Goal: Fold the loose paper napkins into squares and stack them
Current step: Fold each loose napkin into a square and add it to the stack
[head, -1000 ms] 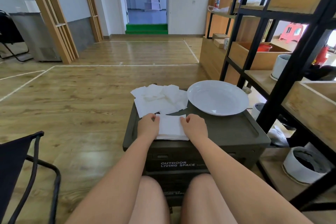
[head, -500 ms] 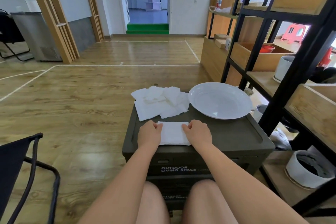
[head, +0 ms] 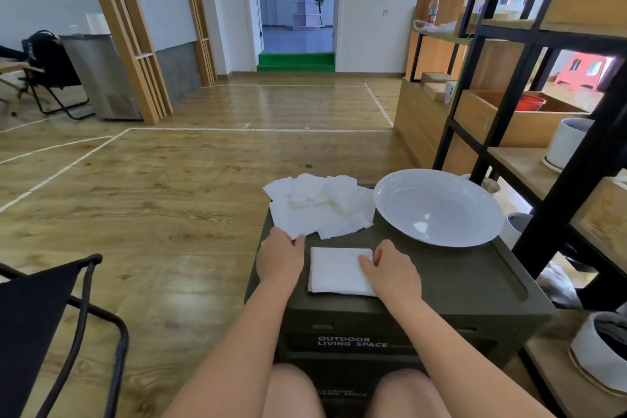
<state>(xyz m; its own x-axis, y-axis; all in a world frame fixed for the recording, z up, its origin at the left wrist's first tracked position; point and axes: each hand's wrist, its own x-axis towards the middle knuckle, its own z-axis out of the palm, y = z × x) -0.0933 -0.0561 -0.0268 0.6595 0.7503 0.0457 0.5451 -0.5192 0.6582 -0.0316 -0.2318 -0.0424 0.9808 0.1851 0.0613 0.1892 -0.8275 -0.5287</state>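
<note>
You are sitting over the dark green storage box (head: 441,285), with one folded napkin (head: 334,270) lying flat on its lid near the front edge. Your right hand (head: 393,273) is resting on the napkin's right side, fingers loosely bent and pressing down, pinching nothing. Your left hand (head: 280,256) is sitting just left of the square, apart from it, its fingertips touching the near edge of the loose napkin pile (head: 319,205) at the lid's far left corner — whether they are gripping a sheet, I cannot tell. The white plate (head: 437,207) is standing empty to the pile's right. Judging by this, you are reaching for the next sheet: peel only the top layer, draw it clear before folding, and keep the right palm anchoring the finished square — thin paper slides easily on smooth plastic.
</note>
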